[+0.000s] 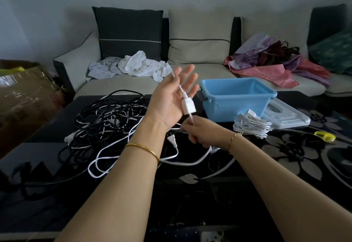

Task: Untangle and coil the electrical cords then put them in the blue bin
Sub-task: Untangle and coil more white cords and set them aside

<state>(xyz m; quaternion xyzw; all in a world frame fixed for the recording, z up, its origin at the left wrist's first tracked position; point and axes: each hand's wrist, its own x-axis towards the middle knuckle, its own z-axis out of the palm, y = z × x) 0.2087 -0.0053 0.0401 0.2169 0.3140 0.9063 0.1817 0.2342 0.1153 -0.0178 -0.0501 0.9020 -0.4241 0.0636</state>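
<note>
One left hand [171,101], one right hand [202,134], one held white cord [188,106], one blue bin [234,106], one coiled bundle [251,126], one tangle [106,119].

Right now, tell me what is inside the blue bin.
Only bare inner walls of the blue bin show; no cord rises above its rim. Its near wall hides the floor. One coiled white cord lies outside, in front.

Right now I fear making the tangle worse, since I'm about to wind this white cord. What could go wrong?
1. The white cord seems to loop back into the tangled pile; pulling hard may tighten knots or drag it.
2. Your left hand is open, so the socket end only lies across the palm; only the right hand grips the cord, and it could slip off.
3. The loose plug may snag while winding.
</note>
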